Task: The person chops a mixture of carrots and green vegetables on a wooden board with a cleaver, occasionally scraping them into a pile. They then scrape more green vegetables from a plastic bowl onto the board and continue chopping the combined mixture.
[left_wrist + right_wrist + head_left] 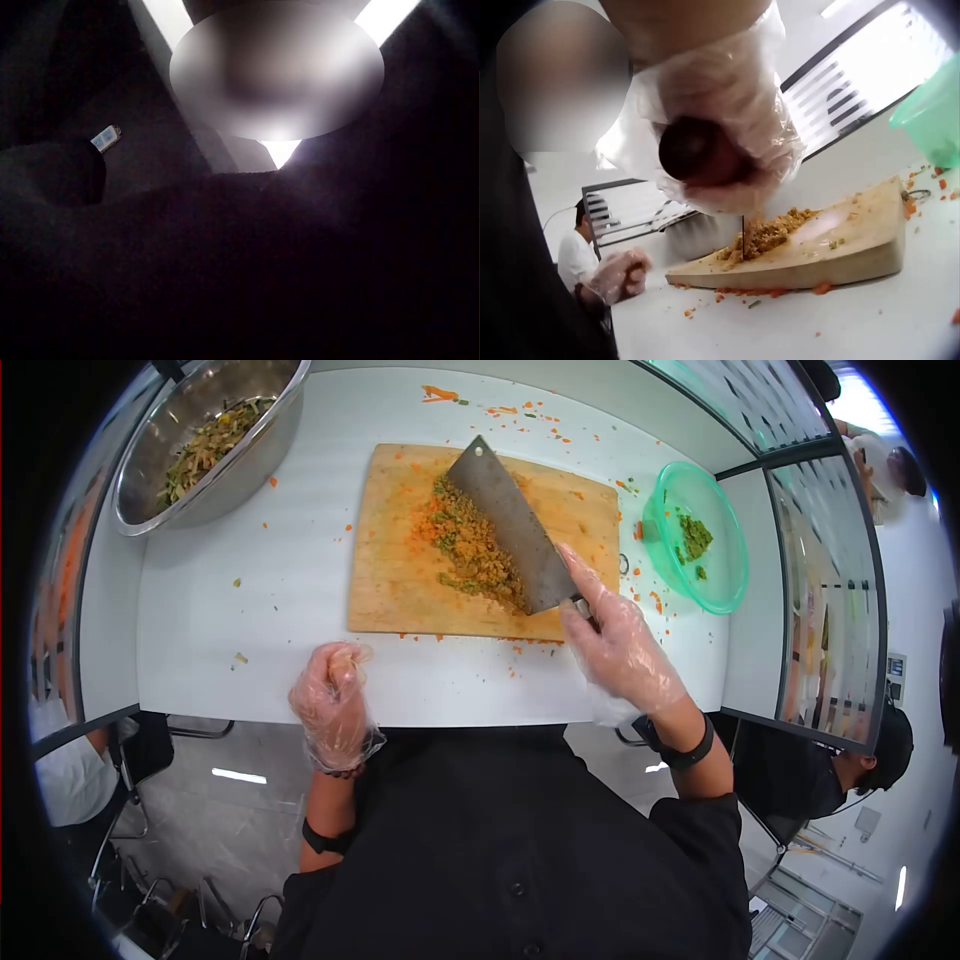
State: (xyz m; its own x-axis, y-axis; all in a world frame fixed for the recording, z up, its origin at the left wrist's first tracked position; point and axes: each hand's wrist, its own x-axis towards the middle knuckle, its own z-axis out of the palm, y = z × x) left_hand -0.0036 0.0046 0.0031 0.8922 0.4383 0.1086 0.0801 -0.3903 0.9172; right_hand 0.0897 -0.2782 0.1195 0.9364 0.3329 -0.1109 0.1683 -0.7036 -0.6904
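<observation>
The right hand [625,650], in a clear plastic glove, grips the handle of a wide cleaver [515,530] whose blade lies slanted over the wooden board [575,525]. Along the blade's left side is a heap of finely chopped orange and green food [470,545]. In the right wrist view the gloved right hand [720,127] is wrapped round the dark handle end [686,150], above the heap [769,232]. The gloved left hand [335,700] is at the table's front edge, left of the board, its fingers curled in with nothing seen in them. The left wrist view is dark and shows no hand.
A steel bowl [225,485] of shredded food stands at the back left. Right of the board is a green basket [738,550] with some green chopped food. Orange scraps [440,394] dot the white table [230,650]. Framed partitions stand at both sides; other people are beyond them.
</observation>
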